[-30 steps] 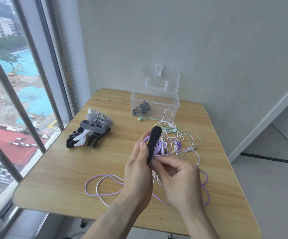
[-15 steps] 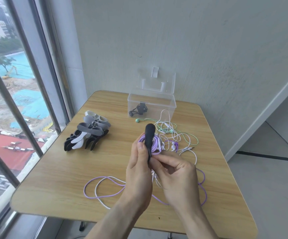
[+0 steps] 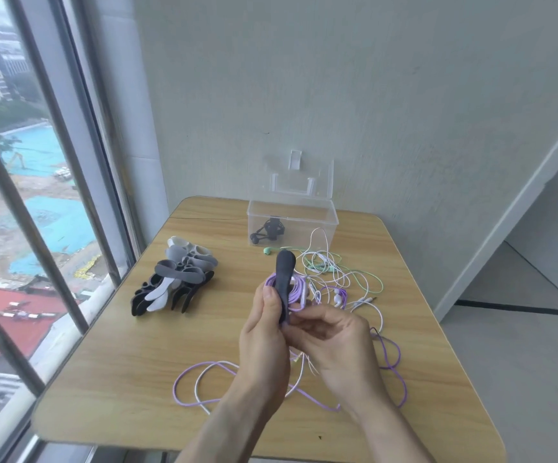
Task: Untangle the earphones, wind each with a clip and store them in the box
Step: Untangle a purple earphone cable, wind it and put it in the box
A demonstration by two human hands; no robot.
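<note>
Clip (image 3: 284,282) (dark) upright in left hand (image 3: 264,332).

Purple cord (image 3: 299,290) now wound tighter round dark clip (image 3: 285,279).

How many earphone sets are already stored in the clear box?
1: a black wound set lies at the bottom left of the clear box. The walls are see-through and nothing else shows inside.

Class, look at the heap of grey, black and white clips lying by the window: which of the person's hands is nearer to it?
Left. The left hand lies just right of the heap of clips, gripping the dark clip; the right hand is farther right, beyond the left.
</note>
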